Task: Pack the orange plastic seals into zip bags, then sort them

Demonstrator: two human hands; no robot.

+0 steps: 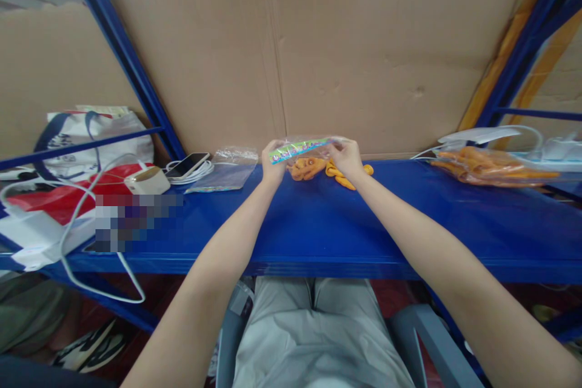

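Observation:
A clear plastic bag (301,150) with a bright green, blue and pink printed strip is stretched between my hands, above the far part of the blue shelf. My left hand (273,162) grips its left end, and my right hand (346,156) pinches the right end. Seen below the strip is a cluster of orange, soft-looking curled pieces (307,168); whether they are inside the bag or behind it I cannot tell. More yellow-orange pieces (344,182) lie on the shelf beneath my right hand.
Another clear bag (230,171) lies flat to the left, beside a phone (188,165) and coiled white cable. A filled bag of orange pieces (491,167) rests at right. Cardboard (364,54) stands behind the blue shelf (327,236). Chargers, cables and a tote bag (109,139) crowd the left.

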